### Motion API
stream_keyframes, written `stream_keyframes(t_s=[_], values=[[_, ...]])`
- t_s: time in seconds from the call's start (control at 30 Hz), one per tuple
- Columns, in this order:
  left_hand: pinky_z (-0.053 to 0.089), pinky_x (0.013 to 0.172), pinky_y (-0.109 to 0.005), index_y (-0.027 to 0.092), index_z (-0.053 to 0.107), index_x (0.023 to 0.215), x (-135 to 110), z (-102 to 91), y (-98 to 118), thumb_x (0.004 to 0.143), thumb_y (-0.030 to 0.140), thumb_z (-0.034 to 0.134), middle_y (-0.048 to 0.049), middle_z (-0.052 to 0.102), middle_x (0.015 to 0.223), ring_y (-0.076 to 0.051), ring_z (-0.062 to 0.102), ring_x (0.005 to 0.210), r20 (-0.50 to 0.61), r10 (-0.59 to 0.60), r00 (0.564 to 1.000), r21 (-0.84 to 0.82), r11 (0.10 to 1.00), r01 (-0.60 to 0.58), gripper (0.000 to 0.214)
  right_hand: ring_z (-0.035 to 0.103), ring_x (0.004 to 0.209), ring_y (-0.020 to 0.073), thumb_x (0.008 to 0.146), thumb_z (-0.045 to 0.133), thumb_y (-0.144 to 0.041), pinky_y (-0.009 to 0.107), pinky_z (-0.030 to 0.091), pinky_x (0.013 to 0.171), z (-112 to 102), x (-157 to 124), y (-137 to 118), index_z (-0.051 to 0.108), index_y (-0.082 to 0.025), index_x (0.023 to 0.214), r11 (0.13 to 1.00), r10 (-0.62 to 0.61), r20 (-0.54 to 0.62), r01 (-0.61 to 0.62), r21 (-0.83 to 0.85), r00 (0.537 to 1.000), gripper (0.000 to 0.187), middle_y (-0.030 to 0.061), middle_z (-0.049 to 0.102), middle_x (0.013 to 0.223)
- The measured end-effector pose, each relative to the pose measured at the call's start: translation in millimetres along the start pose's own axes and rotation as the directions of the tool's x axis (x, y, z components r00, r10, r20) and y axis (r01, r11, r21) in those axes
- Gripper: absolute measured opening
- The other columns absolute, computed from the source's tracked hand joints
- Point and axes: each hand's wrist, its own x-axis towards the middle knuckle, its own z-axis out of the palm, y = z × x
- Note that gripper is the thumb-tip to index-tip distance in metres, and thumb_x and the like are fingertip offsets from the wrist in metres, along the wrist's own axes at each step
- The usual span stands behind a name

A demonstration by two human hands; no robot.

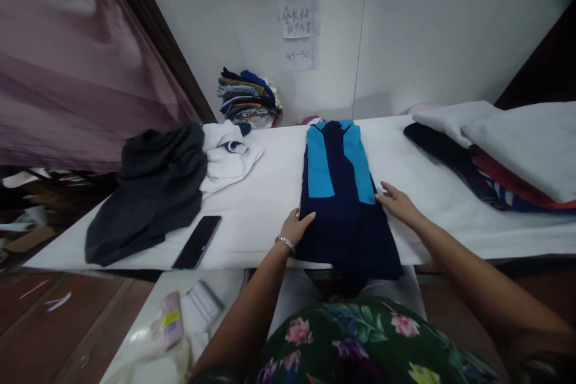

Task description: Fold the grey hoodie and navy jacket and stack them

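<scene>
Head view: my left hand point(293, 228) lies flat on the near left edge of the folded navy-and-turquoise garment point(342, 216), fingers spread and released, nothing pinched; my right hand point(398, 203) is open too, fingertips at the garment's right edge, not grasping; the garment lies lengthwise in the middle of the white-covered table point(270, 240), its collar at the far end, its near end hanging over the table edge; flat palms like these should smooth it without bunching; a metal bracelet point(285, 244) sits on my left wrist; to the left lie a crumpled dark grey garment point(150, 192), white cloth point(229, 159) and a black smartphone point(197, 242); a stack of folded clothes point(247, 99) stands behind; a larger folded pile point(526, 156) sits right.
</scene>
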Motion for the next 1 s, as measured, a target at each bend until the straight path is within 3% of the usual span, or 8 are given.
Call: stream_keyframes(t_s=[0.07,0.13,0.3,0.43,0.53,0.67,0.87,1.0], values=[[0.049,0.089,-0.033,0.011,0.064,0.111,5.7,3.6,4.0,0.071,0.043,0.073,-0.0137,0.07,0.109,-0.025,0.065,0.101,0.121,0.003,0.993,-0.081,0.997,0.007,0.053,0.059,0.114,0.0256,0.083,0.06,-0.031,0.035,0.054,0.085,-5.5,21.2,0.5,0.034,-0.017,0.145,0.975,0.154,0.052,-0.161,0.152,0.987,0.069,0.0159,0.051,0.137],[0.051,0.087,-0.034,0.012,0.068,0.1,10.2,8.5,7.5,0.069,0.037,0.074,-0.0117,0.073,0.101,-0.025,0.067,0.096,0.206,-0.007,0.979,-0.148,0.988,0.038,0.04,0.064,0.103,0.0232,0.082,0.063,-0.031,0.027,0.056,0.069,-6.1,36.2,-3.4,0.027,-0.014,0.147,0.937,0.217,0.103,-0.237,0.256,0.971,0.076,0.0179,0.057,0.13],[0.054,0.081,-0.036,0.012,0.069,0.092,14.9,17.7,13.6,0.061,0.017,0.072,-0.0089,0.074,0.087,-0.025,0.069,0.084,0.185,-0.057,0.981,-0.224,0.969,0.099,0.032,0.067,0.077,0.0204,0.079,0.069,-0.031,0.026,0.053,0.052,3.1,61.3,-19.0,0.026,-0.012,0.147,0.892,0.332,0.134,-0.356,0.277,0.934,0.083,0.019,0.066,0.109],[0.055,0.074,-0.035,0.012,0.068,0.086,14.3,15.5,16.7,0.059,0.01,0.065,-0.0062,0.073,0.076,-0.023,0.069,0.075,0.204,-0.082,0.976,-0.245,0.961,0.132,0.027,0.066,0.067,0.0207,0.075,0.073,-0.021,0.029,0.054,0.051,13.1,73.7,-28.8,0.055,-0.007,0.123,0.872,0.362,0.195,-0.405,0.276,0.912,0.054,0.0159,0.071,0.09],[0.055,0.07,-0.034,0.013,0.066,0.079,16.3,2.6,19.9,0.057,0.01,0.063,-0.0041,0.07,0.067,-0.022,0.067,0.07,0.221,-0.095,0.971,-0.218,0.965,0.144,0.022,0.065,0.065,0.0173,0.075,0.069,-0.009,0.025,0.055,0.053,21.5,73.4,-35.5,0.064,-0.009,0.104,0.848,0.349,0.247,-0.417,0.327,0.904,0.03,0.0096,0.071,0.079],[0.054,0.067,-0.032,0.015,0.065,0.075,26.8,-46.1,26.7,0.054,0.014,0.065,-0.002,0.068,0.064,-0.022,0.067,0.07,0.212,-0.1,0.972,-0.092,0.988,0.122,0.021,0.065,0.06,0.0158,0.08,0.065,-0.011,0.025,0.055,0.052,39.9,56.0,-44.8,0.063,-0.012,0.096,0.801,0.311,0.322,-0.429,0.418,0.894,0.016,0.0057,0.07,0.07],[0.053,0.06,-0.032,0.017,0.066,0.073,49.2,-158.6,13.2,0.048,0.018,0.063,-0.0007,0.069,0.06,-0.024,0.065,0.062,0.224,-0.234,0.946,0.207,0.96,0.189,0.025,0.069,0.063,0.02,0.076,0.072,-0.021,0.034,0.06,0.06,100.7,2.6,-66.5,0.062,-0.016,0.089,0.728,0.199,0.508,-0.473,0.496,0.838,0.017,0.0073,0.073,0.074],[0.054,0.062,-0.032,0.017,0.064,0.063,53.9,-191.9,-19.4,0.045,0.015,0.061,-0.0004,0.068,0.057,-0.024,0.066,0.063,0.162,-0.295,0.942,0.36,0.906,0.222,0.018,0.069,0.062,0.0201,0.078,0.072,-0.03,0.035,0.06,0.061,126.9,-13.5,-74.5,0.063,-0.012,0.092,0.726,0.106,0.701,-0.537,0.431,0.705,0.025,0.0102,0.073,0.075]])
